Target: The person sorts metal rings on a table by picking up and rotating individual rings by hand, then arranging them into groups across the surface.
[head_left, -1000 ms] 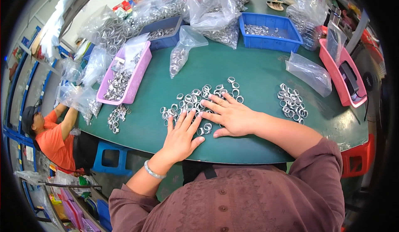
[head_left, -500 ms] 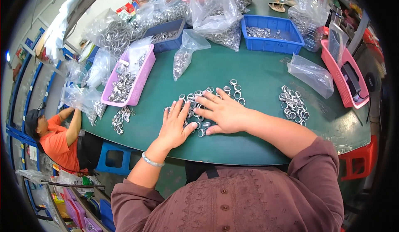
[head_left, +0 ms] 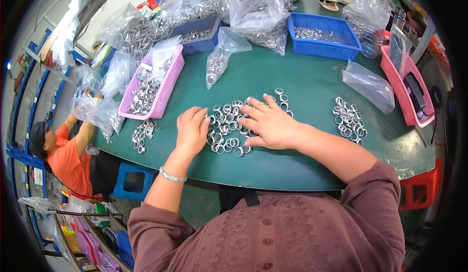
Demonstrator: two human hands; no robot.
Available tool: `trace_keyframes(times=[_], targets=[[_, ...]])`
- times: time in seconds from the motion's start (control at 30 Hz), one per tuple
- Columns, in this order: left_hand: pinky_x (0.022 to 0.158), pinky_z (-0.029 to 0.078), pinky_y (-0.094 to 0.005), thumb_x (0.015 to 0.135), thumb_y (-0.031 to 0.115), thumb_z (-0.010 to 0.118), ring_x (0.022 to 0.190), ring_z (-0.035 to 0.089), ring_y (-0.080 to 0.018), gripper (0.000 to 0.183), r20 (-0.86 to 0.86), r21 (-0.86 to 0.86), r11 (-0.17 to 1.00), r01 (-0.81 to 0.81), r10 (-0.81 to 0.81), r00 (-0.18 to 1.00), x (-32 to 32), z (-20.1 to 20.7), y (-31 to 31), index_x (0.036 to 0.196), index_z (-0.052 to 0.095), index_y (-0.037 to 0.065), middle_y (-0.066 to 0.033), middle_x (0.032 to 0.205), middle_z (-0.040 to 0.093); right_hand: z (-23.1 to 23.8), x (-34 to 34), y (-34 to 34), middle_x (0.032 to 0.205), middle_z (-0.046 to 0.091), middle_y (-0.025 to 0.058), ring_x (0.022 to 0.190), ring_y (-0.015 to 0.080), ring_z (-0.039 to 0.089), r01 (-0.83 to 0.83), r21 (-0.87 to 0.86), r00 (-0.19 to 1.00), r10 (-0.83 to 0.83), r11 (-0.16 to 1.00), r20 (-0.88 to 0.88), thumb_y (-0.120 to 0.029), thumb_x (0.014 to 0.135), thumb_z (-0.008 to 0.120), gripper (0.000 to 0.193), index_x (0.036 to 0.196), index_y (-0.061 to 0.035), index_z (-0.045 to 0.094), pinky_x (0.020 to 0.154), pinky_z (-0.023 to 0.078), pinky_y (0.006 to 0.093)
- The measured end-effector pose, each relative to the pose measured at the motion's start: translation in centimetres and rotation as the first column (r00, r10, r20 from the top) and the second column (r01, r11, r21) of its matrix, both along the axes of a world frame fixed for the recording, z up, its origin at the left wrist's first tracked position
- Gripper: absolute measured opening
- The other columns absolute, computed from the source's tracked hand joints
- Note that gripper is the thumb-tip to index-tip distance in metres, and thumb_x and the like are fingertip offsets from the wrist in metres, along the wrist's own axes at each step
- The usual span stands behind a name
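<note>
A spread of small silver metal rings (head_left: 229, 126) lies on the green table (head_left: 292, 77) right in front of me. My left hand (head_left: 191, 131) rests palm down at the left edge of that spread, fingers curled onto the rings. My right hand (head_left: 269, 122) lies flat over the right part of the spread, fingers apart and pointing left. Neither hand lifts anything. A silver bracelet (head_left: 171, 176) circles my left wrist.
A second ring cluster (head_left: 350, 121) lies to the right, a third (head_left: 141, 134) to the left. A pink tray of parts (head_left: 152, 84), blue bins (head_left: 319, 34), a pink basket (head_left: 409, 84) and several plastic bags ring the table. A person in orange (head_left: 66, 150) sits at left.
My left hand has slid up and to the right onto the ring spread. My right hand shifted slightly toward the pile's centre.
</note>
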State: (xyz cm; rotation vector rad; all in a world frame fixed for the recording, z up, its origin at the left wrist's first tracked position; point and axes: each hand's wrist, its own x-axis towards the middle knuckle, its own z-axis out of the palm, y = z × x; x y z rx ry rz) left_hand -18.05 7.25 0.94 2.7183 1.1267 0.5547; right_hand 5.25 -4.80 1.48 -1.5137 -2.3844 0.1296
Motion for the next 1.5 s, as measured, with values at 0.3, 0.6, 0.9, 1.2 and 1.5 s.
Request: trace_keyframes(times=[0.3,0.6,0.9,1.2,1.5], targets=[[0.078,0.045,-0.0352,0.08,0.006,0.063,0.086,0.056,-0.0279,0.011,-0.036,-0.261,0.963,0.063,-0.075,0.997,2.9,0.7,4.5,0.09,0.066,0.005,-0.0115,0.087,0.056,1.6,1.2,-2.2,0.134,0.045,0.0174,0.13,0.0364,0.035,0.001,0.037,1.0,0.001,0.999,-0.03,-0.042,0.086,0.059,0.048,0.118,-0.0057,0.056,0.107,0.021,0.0575],[0.079,0.046,-0.0285,0.092,0.01,0.056,0.085,0.056,-0.015,0.01,0.817,-0.518,0.458,0.722,0.013,0.577,2.7,1.9,-0.1,0.1,0.054,0.004,-0.0071,0.095,0.059,2.3,0.5,-0.9,0.097,0.064,0.0113,0.088,0.0253,0.062,0.067,0.121,0.78,0.024,0.99,-0.625,-0.018,0.085,0.064,0.031,0.111,-0.001,0.061,0.08,0.047,0.038],[0.085,0.05,-0.031,0.093,0.01,0.056,0.089,0.059,-0.0152,0.011,0.831,-0.549,0.257,0.795,0.068,0.552,3.0,1.5,-2.7,0.099,0.055,0.002,-0.0066,0.096,0.06,3.4,-1.7,-0.3,0.091,0.066,0.0099,0.083,0.014,0.064,-0.162,-0.203,0.233,-0.162,0.966,-0.959,-0.002,0.09,0.055,0.018,0.105,0.0054,0.063,0.077,0.052,0.0271],[0.084,0.051,-0.0298,0.094,0.012,0.056,0.091,0.06,-0.0151,0.013,0.825,-0.564,0.221,0.796,0.098,0.557,3.1,1.0,-3.0,0.101,0.055,0.002,-0.0068,0.096,0.061,3.3,-1.7,-0.7,0.088,0.067,0.0093,0.082,0.0136,0.064,-0.176,-0.205,0.198,-0.17,0.963,-0.965,-0.003,0.091,0.055,0.015,0.099,0.0051,0.064,0.077,0.052,0.0273],[0.077,0.049,-0.028,0.096,0.013,0.051,0.084,0.059,-0.0166,0.011,0.806,-0.574,0.126,0.809,0.265,0.53,3.4,0.9,-3.7,0.103,0.053,0.005,-0.0074,0.092,0.06,3.2,-2.1,-0.7,0.083,0.065,0.0031,0.076,0.0077,0.058,-0.139,-0.271,0.197,-0.242,0.952,-0.95,-0.006,0.091,0.056,0.012,0.093,0.0019,0.064,0.07,0.048,0.0238]])
